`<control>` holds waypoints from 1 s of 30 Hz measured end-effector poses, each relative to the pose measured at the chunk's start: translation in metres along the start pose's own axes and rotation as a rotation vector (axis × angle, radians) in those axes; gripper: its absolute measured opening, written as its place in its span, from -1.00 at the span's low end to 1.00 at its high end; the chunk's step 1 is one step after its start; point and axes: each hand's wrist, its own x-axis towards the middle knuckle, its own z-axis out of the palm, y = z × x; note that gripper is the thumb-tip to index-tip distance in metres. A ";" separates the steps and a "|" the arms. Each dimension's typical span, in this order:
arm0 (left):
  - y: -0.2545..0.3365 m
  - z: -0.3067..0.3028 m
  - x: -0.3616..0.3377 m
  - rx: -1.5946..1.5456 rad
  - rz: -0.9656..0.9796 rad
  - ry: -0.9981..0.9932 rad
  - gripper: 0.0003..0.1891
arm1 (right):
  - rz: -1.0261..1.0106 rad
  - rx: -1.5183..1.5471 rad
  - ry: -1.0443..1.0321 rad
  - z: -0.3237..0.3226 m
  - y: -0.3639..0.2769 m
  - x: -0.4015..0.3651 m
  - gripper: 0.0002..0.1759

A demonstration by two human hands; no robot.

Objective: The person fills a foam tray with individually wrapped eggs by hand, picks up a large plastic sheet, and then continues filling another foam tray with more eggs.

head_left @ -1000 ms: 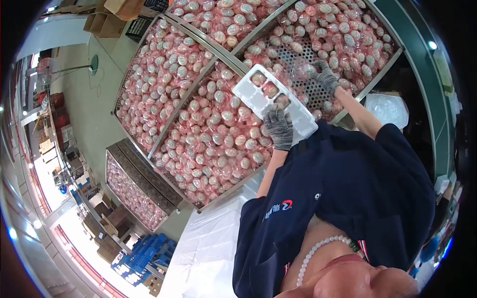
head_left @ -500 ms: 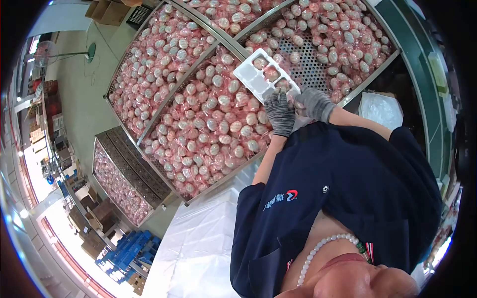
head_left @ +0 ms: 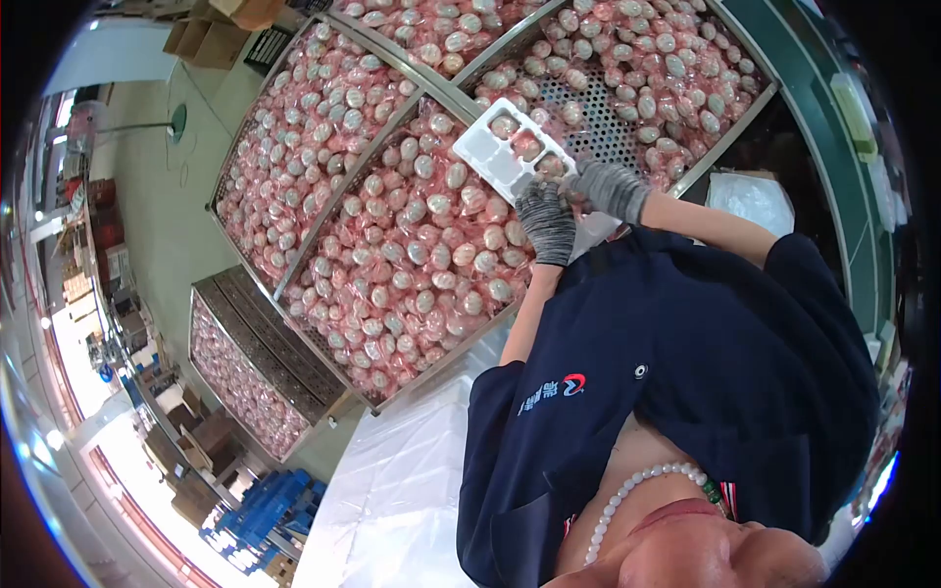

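Observation:
A white compartment tray lies tilted over the metal divider and the bins, with several cells. Wrapped eggs in pinkish clear film sit in three of its cells along the right side. My left hand, in a grey striped glove, has its fingers curled at the tray's near end; what they grip is hidden. Beside it my right hand, also gloved, is closed round a wrapped egg that shows only in part between the hands.
Metal bins full of wrapped eggs spread ahead and left. Steel dividers separate them, and a perforated floor shows in the right bin. A white-covered surface is near left, and a plastic-lined box is at right.
My hands have come closer together at the tray's near end. My left fingers have curled in more, and the right hand has shifted left. The view has tilted slightly.

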 end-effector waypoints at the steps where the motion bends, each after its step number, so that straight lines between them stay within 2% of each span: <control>1: 0.000 0.001 0.001 -0.012 -0.004 0.011 -0.68 | 0.014 -0.001 0.010 0.004 0.005 0.000 -0.65; 3: 0.000 -0.002 0.003 -0.064 -0.002 -0.023 -0.66 | -0.030 -0.224 0.138 0.013 0.010 0.005 -0.53; 4: 0.001 -0.005 0.004 -0.068 0.021 -0.046 -0.64 | -0.001 0.013 0.155 0.012 0.013 0.003 -0.56; 9: -0.005 -0.011 -0.001 -0.124 0.042 -0.055 -0.57 | 0.134 0.006 0.118 0.023 0.001 -0.001 -0.56; 11: -0.012 -0.004 -0.001 -0.106 0.024 -0.053 -0.56 | 0.007 -0.052 0.344 0.038 -0.001 0.002 -0.58; 13: -0.011 -0.004 -0.001 -0.091 0.019 -0.058 -0.55 | -0.001 -0.049 0.364 0.043 0.002 0.007 -0.62; 15: -0.005 -0.002 0.001 0.000 -0.001 -0.104 -0.52 | 0.152 -0.033 0.227 0.043 0.008 0.012 -0.59; 16: -0.005 -0.004 -0.001 -0.001 0.005 -0.107 -0.52 | 0.104 0.055 0.192 0.016 0.001 0.004 -0.64; 17: -0.004 -0.005 -0.002 0.003 -0.008 -0.124 -0.51 | 0.106 0.056 0.196 0.016 0.003 0.002 -0.64; 19: -0.006 -0.007 -0.004 0.004 -0.024 -0.139 -0.51 | -0.045 0.024 0.121 0.016 0.010 0.000 -0.68; 20: -0.009 -0.008 -0.009 -0.033 -0.017 -0.109 -0.52 | -0.097 0.017 0.118 0.023 0.007 0.008 -0.79; 23: -0.007 -0.014 -0.015 0.001 -0.030 -0.091 -0.52 | -0.030 -0.063 -0.006 0.025 -0.010 0.023 -0.85; 24: -0.006 -0.015 -0.014 0.008 -0.050 -0.098 -0.52 | -0.107 -0.091 0.058 0.025 -0.013 0.030 -0.89; 25: -0.005 -0.014 -0.013 0.013 -0.068 -0.106 -0.51 | -0.094 -0.084 0.062 0.024 -0.014 0.028 -0.89; 27: -0.006 -0.012 -0.013 0.021 -0.043 -0.122 -0.48 | -0.133 -0.266 0.224 0.018 -0.021 0.024 -0.89; 29: -0.006 -0.013 -0.010 0.037 -0.050 -0.171 -0.47 | -0.142 -0.053 0.230 0.034 0.000 0.034 -0.89; 30: -0.005 -0.016 -0.006 0.007 -0.061 -0.190 -0.47 | -0.158 -0.190 0.157 0.035 0.003 0.035 -0.89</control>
